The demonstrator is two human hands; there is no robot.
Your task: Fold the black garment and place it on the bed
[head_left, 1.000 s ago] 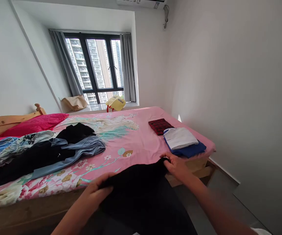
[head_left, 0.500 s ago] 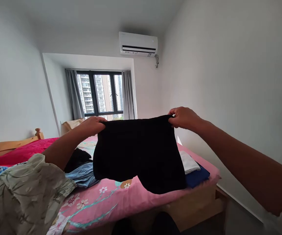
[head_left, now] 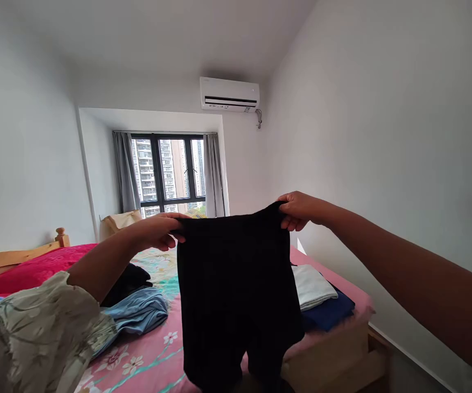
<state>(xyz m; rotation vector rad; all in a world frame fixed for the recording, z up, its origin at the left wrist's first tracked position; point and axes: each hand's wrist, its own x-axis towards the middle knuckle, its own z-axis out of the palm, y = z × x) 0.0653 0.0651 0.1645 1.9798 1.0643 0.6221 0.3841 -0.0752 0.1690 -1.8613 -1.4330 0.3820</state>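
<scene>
I hold a pair of black shorts (head_left: 236, 295) up in the air over the near edge of the bed, waistband on top and the legs hanging down. My left hand (head_left: 160, 230) is closed on the left end of the waistband. My right hand (head_left: 297, 209) is closed on the right end, slightly higher. The shorts hide part of the bed behind them.
A pink flowered bed (head_left: 145, 360) lies below, with a heap of dark and blue clothes (head_left: 137, 305) at the left. A folded white piece (head_left: 312, 285) lies on a folded blue one (head_left: 329, 312) at the right edge. Beyond are a window (head_left: 166, 169) and an air conditioner (head_left: 229, 94).
The shorts went from lying low at the bed's edge to being held up in the air. My hands have since drawn a little closer together and the shorts hang longer.
</scene>
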